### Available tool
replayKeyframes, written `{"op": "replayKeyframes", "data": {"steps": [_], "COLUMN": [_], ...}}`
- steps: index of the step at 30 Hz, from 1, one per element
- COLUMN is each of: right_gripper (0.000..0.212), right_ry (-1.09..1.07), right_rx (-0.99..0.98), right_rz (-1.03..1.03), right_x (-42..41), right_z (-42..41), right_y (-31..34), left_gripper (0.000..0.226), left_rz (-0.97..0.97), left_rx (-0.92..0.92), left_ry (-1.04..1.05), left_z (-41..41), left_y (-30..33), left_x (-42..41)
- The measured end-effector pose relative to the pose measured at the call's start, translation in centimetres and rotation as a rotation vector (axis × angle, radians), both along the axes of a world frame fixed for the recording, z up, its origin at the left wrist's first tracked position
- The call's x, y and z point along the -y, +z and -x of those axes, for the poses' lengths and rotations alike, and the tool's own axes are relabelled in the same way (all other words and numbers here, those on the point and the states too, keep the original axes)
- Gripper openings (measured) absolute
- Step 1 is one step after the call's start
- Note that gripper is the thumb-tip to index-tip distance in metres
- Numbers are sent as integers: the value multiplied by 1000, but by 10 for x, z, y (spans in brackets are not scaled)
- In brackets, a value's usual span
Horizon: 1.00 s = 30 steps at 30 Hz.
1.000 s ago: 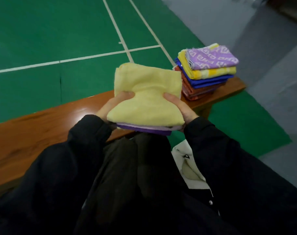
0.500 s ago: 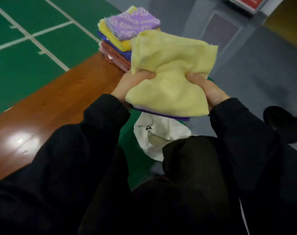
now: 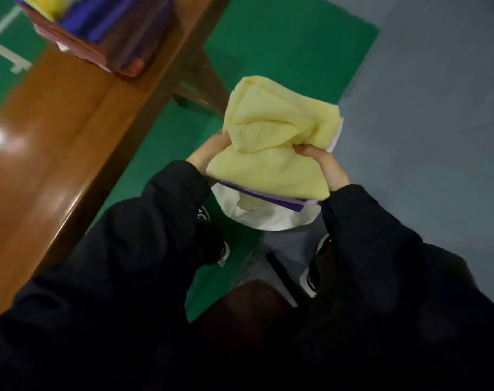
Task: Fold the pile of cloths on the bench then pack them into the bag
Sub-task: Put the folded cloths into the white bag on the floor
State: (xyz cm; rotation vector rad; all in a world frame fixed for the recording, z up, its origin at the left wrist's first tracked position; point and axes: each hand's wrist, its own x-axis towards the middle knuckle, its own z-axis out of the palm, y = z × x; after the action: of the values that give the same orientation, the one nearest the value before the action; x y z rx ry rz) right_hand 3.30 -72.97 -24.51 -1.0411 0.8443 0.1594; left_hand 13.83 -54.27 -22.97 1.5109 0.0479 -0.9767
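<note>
Cloth bundle (image 3: 271, 162) has swung off the counter (image 3: 57, 131), now mid-frame over the white bag (image 3: 268, 218) on the floor. Upper left: folded stack (image 3: 99, 32) on the counter. Left hand (image 3: 209, 153) grip curled onto the bundle's left edge; right hand (image 3: 324, 167) grip pinching its right side, yellow cloth uppermost.
</note>
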Motion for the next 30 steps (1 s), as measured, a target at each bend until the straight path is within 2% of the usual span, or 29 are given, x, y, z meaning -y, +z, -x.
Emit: {"op": "replayKeyframes", "data": {"steps": [2, 4, 7, 8, 9, 11, 12, 14, 16, 17, 18, 21, 22, 23, 24, 25, 26, 27, 29, 30], "right_gripper": [60, 58, 44, 36, 26, 20, 21, 19, 17, 21, 25, 27, 48, 70, 77, 67, 50, 43, 72, 85], "right_ry": [13, 20, -1, -21, -44, -89, -104, -125, -145, -143, -146, -79, -45, -8, -11, -19, -24, -21, 18, 25], "right_rx": [-22, -28, -37, -43, -47, -58, -77, -136, -189, -189, -187, -199, -198, -212, -243, -270, -287, -317, -363, -374], "right_rz": [14, 6, -19, -18, -20, -14, -5, -11, 29, 48, 55, 21, -44, -99, -132, -157, -172, -176, -178, -168], "right_x": [7, 18, 35, 42, 49, 62, 69, 82, 90, 94, 94, 81, 69, 57, 47, 40, 35, 32, 32, 34], "right_z": [-16, -33, -49, -53, -53, -49, -48, -47, -49, -52, -57, -68, -69, -68, -64, -58, -49, -40, -19, -10], "right_y": [-29, -55, -89, -99, -109, -129, -139, -162, -173, -183, -190, -214, -225, -232, -242, -253, -261, -267, -277, -277], "left_gripper": [36, 35, 70, 78, 75, 53, 43, 44, 63, 71, 72, 57, 54, 54, 56, 59, 60, 59, 59, 58], "left_rz": [1, 32, 96, 41, -98, -563, -725, -883, -1025, -1078, -1102, -1056, -1052, -1067, -1083, -1061, -1010, -911, -730, -700], "left_rx": [-90, -179, -312, -341, -279, 37, 176, 333, 449, 492, 491, 316, 260, 279, 381, 546, 785, 970, 1130, 1109], "left_ry": [1, 39, 206, 282, 294, 77, -69, -393, -719, -833, -855, -617, -529, -511, -558, -648, -777, -888, -1151, -1302], "left_z": [-15, -36, -60, -67, -71, -65, -59, -43, -30, -29, -32, -46, -53, -58, -62, -64, -66, -67, -62, -57], "left_y": [-24, -51, -99, -119, -144, -195, -221, -265, -286, -294, -293, -291, -293, -295, -294, -297, -302, -312, -328, -333], "left_x": [10, 20, 26, 28, 30, 30, 26, 25, 31, 36, 40, 35, 28, 20, 13, 4, -6, -12, -13, -8]}}
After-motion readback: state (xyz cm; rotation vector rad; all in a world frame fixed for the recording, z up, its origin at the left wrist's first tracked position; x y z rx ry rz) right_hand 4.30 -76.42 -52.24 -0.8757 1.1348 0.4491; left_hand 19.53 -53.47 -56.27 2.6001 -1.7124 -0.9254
